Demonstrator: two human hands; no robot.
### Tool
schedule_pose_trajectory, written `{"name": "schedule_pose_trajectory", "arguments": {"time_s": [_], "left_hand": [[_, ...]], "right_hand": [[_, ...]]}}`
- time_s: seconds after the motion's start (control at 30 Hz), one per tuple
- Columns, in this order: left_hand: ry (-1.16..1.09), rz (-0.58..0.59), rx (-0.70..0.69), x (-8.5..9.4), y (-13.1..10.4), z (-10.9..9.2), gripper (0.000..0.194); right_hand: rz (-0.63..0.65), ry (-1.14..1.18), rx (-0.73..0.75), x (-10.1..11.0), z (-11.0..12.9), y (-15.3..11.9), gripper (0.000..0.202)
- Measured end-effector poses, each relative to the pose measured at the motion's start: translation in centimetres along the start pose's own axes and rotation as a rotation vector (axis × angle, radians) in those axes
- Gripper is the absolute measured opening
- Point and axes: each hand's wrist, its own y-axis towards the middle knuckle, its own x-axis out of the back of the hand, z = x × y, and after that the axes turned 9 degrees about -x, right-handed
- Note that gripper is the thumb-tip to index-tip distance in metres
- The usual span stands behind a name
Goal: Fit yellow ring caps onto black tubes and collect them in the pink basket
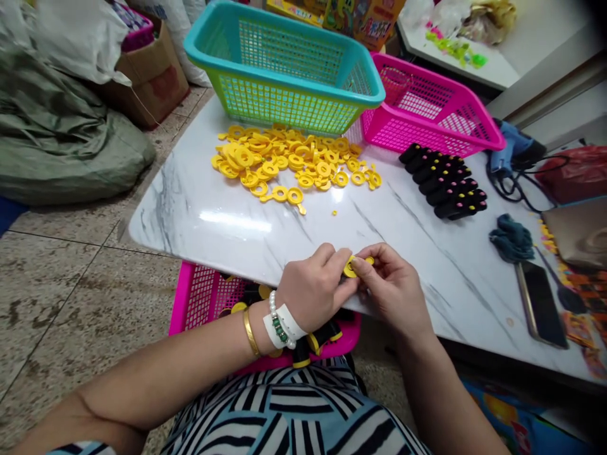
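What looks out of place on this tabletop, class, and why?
A tiny yellow bit lies alone on the marble-patterned table, apart from the heap of yellow rings. It looks odd, being much smaller than them.

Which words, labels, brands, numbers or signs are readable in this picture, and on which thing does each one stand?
"魔术杯!" (slightly blurred, so a likely reading): on the orange box at the top edge.
Too blurred or cut off to read: the print on the yellow box beside it, and the blue marks on the white sack.
No text shows on the pile of yellow rings.
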Motion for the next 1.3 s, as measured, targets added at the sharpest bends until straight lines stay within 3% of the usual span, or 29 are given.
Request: {"name": "schedule_pose_trajectory", "arguments": {"time_s": [0.1, 0.27, 0.37, 0.53, 0.67, 0.8, 0.93, 1.03, 1.17, 1.23, 1.3], "left_hand": [[0.030, -0.033, 0.010, -0.2, 0.1, 0.2, 0.031], [0.053, -0.024, -0.015, -0.2, -0.2, 0.5, 0.038], [0.070, -0.004, -0.025, -0.1, -0.3, 0.5, 0.035], [0.036, 0.021, -0.033, -0.3, -0.2, 0.8, 0.040], [-0.022, 0.073, 0.015, -0.1, 0.2, 1.2, 0.040], [-0.115, 0.168, 0.049, 1.0, 1.3, 1.4, 0.023], [-0.148, 0.162, 0.056, 1.2, 1.7, 1.7, 0.014], [-0.115, 0.070, 0.002, 0.4, 0.7, 1.9, 0.016], [0.095, -0.128, -0.163, 0.1, -1.6, 1.2, 0.026], [0.224, -0.193, -0.306, 0.7, -2.4, 1.1, 0.029], [0.365, -0.242, -0.446, 1.6, -2.8, 1.1, 0.031]], "right_hand": [[0.045, 0.102, -0.014, 0.9, -0.3, -0.2, 0.017], [0.281, 0.331, -0.151, 2.8, -0.1, 0.9, 0.026], [0.459, 0.243, -0.209, 3.1, 0.9, 2.7, 0.034], [0.616, -0.202, -0.227, 2.1, 3.0, 4.4, 0.033], [0.561, -0.330, -0.147, 1.5, 3.0, 3.8, 0.034], [0.555, -0.166, -0.172, 2.1, 1.7, 3.4, 0.046], [0.583, -0.128, -0.233, 2.5, 1.7, 3.8, 0.063], [0.534, -0.370, -0.148, 1.7, 2.7, 3.2, 0.054], [0.274, -0.680, 0.127, 0.3, 3.9, 0.4, 0.028], [0.297, -0.633, 0.121, -0.2, 3.7, -0.8, 0.020], [0.377, -0.385, 0.044, -0.7, 3.0, -1.5, 0.025]]}}
